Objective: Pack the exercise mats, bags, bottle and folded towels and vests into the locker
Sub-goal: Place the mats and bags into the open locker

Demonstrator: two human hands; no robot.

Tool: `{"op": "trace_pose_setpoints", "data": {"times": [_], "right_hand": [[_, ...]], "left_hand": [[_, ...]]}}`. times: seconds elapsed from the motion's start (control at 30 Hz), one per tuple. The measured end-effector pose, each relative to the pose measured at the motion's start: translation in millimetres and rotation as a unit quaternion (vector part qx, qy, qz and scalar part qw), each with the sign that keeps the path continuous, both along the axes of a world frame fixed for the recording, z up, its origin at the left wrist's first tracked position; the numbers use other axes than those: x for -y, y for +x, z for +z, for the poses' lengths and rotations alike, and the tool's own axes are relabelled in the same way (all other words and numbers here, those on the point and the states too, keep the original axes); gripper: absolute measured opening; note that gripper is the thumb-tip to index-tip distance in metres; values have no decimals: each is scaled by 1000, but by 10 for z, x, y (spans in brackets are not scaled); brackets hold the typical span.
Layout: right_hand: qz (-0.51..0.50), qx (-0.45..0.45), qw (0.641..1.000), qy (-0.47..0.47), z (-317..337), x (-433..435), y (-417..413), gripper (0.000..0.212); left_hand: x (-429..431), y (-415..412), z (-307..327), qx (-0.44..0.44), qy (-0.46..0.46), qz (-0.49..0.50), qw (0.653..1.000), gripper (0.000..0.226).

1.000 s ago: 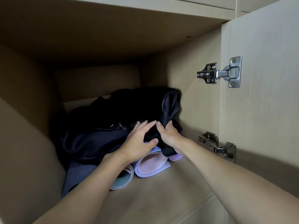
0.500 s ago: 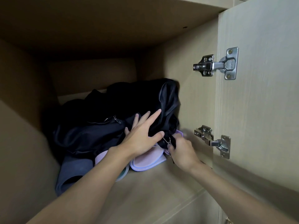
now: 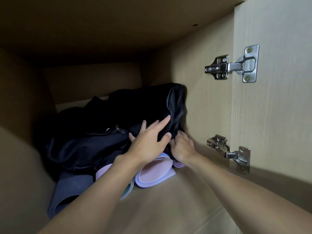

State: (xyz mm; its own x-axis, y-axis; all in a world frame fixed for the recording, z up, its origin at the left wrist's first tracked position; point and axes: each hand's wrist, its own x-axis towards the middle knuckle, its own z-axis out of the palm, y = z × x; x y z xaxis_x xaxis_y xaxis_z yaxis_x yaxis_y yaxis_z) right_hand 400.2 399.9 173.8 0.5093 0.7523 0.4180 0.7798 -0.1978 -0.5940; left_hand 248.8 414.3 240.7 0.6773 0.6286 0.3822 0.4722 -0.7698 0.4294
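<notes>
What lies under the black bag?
Visible, rolled: a lilac mat, a dark grey mat and the edge of a pale green mat. The black bag covers their far ends; anything more is hidden.

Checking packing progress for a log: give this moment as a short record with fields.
place: locker, door open
bag: black bag lies on the rolled mats
mats: lilac mat, dark blue mat
left hand: fingers spread, presses the bag
right hand: at the bag's edge beside the locker's side wall, grip unclear
</notes>
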Motion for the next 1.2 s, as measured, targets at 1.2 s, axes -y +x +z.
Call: {"op": "trace_pose_setpoints", "data": {"times": [1.2], "right_hand": [[-5, 23, 984, 175, -141, 256, -187, 26]], "left_hand": [[-166, -242, -267, -48, 21, -9, 999, 90]]}}
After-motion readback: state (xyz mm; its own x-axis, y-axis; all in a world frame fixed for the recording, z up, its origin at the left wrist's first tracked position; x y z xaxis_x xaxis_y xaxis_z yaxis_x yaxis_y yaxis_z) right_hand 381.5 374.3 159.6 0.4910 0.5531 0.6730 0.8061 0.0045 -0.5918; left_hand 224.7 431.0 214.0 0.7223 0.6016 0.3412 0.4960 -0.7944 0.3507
